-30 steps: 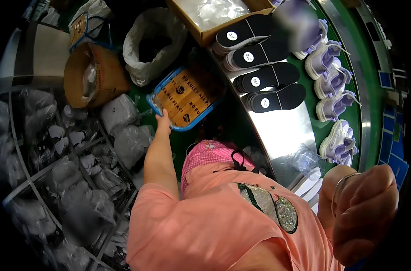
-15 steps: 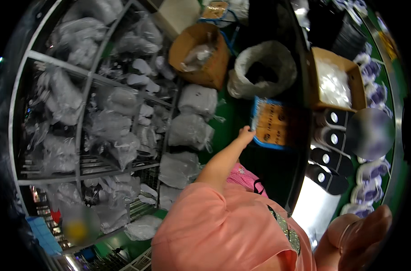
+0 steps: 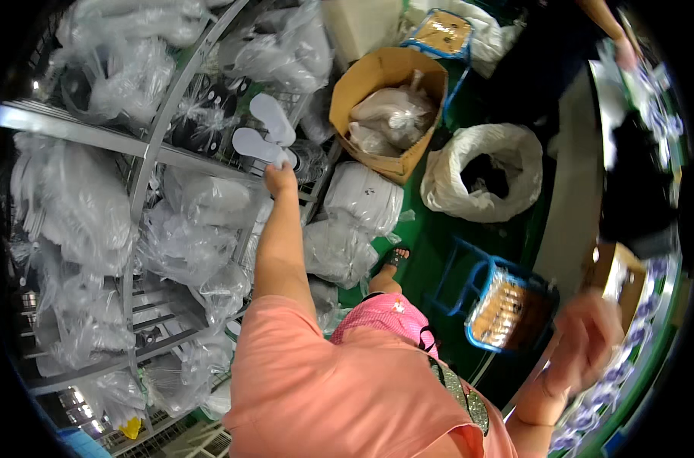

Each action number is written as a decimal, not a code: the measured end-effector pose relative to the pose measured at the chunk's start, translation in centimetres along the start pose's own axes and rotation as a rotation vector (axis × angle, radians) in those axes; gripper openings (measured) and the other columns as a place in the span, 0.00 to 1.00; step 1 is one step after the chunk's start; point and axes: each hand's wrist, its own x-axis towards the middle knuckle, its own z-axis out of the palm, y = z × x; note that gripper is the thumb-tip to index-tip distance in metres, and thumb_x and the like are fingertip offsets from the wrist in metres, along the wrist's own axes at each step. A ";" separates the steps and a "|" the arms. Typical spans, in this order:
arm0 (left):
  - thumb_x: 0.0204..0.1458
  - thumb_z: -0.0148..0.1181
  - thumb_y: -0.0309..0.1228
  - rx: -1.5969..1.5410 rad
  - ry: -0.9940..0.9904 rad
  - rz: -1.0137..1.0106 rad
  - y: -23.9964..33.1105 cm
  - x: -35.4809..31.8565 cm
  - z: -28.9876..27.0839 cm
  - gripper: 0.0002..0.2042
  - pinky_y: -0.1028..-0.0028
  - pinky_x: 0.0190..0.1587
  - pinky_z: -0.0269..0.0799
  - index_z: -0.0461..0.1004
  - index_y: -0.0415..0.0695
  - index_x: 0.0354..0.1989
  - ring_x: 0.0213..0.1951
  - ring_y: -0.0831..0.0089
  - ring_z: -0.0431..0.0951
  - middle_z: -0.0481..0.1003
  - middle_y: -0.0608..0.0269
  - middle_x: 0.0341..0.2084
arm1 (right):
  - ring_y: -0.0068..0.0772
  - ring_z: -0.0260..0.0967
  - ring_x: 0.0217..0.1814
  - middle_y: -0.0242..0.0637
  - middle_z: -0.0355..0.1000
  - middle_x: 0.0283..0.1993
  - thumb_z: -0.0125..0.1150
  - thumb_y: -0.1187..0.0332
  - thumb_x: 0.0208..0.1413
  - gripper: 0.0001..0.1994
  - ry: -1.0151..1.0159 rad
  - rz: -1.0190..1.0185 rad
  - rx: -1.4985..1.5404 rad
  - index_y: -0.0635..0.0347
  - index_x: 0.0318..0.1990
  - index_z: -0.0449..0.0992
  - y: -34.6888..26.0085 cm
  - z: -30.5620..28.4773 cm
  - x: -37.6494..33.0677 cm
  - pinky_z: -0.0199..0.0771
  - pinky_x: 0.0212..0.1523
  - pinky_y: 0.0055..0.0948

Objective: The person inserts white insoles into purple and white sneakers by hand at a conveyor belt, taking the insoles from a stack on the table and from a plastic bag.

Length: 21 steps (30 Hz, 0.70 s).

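**Left hand grasping pale insoles at the wire rack**

The left hand (image 3: 280, 179) reaches out to the far left, its fingers closed around the heel ends of two pale insoles (image 3: 261, 131) that fan upward against the wire rack (image 3: 144, 153). The rack's shelves are packed with clear plastic bags (image 3: 80, 221) of stock, some pressing close beside the hand. The right hand (image 3: 583, 347) is raised at the near right, blurred, fingers apparently loose and spread; it seems to hold nothing, though the blur leaves this uncertain. Below it stands a blue basket stool (image 3: 507, 313); farther off are a brown paper sack (image 3: 389, 99) and a white sack (image 3: 480, 172) on the green floor.

Likely risks: the pair is pinched at one end only, so one insole could slide free and drop among the bags; the forearm may also snag a neighbouring bag and drag it off the shelf.
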 end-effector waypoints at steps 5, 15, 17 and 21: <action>0.35 0.55 0.47 -0.010 0.005 -0.124 -1.0 10.5 2.8 0.33 0.64 0.50 0.58 0.62 0.33 0.46 0.48 0.53 0.63 0.63 0.42 0.45 | 0.45 0.64 0.40 0.43 0.67 0.39 0.57 0.75 0.39 0.12 -0.573 -0.321 -0.326 0.60 0.36 0.71 9.0 19.8 9.0 0.65 0.40 0.33; 0.36 0.57 0.44 -0.129 -0.261 -0.034 -3.8 13.5 4.9 0.26 0.60 0.42 0.63 0.68 0.30 0.36 0.39 0.48 0.69 0.69 0.38 0.35 | 0.36 0.55 0.52 0.34 0.58 0.51 0.53 0.66 0.41 0.19 -0.900 -0.822 -0.441 0.49 0.46 0.67 17.6 57.2 12.9 0.63 0.43 0.34; 0.37 0.57 0.42 0.032 -0.333 -0.110 -1.6 13.9 2.2 0.25 0.60 0.41 0.63 0.67 0.29 0.36 0.39 0.48 0.69 0.69 0.38 0.35 | 0.38 0.55 0.52 0.35 0.59 0.49 0.53 0.67 0.41 0.17 -1.109 -0.813 -0.578 0.50 0.43 0.69 16.3 59.5 13.8 0.64 0.42 0.32; 0.39 0.57 0.40 -0.131 -0.448 -0.234 -2.6 15.2 1.5 0.24 0.61 0.40 0.64 0.67 0.29 0.36 0.38 0.49 0.70 0.68 0.38 0.36 | 0.40 0.56 0.49 0.34 0.61 0.46 0.54 0.67 0.40 0.11 -1.299 -0.790 -0.777 0.53 0.36 0.74 14.3 62.2 14.2 0.65 0.41 0.28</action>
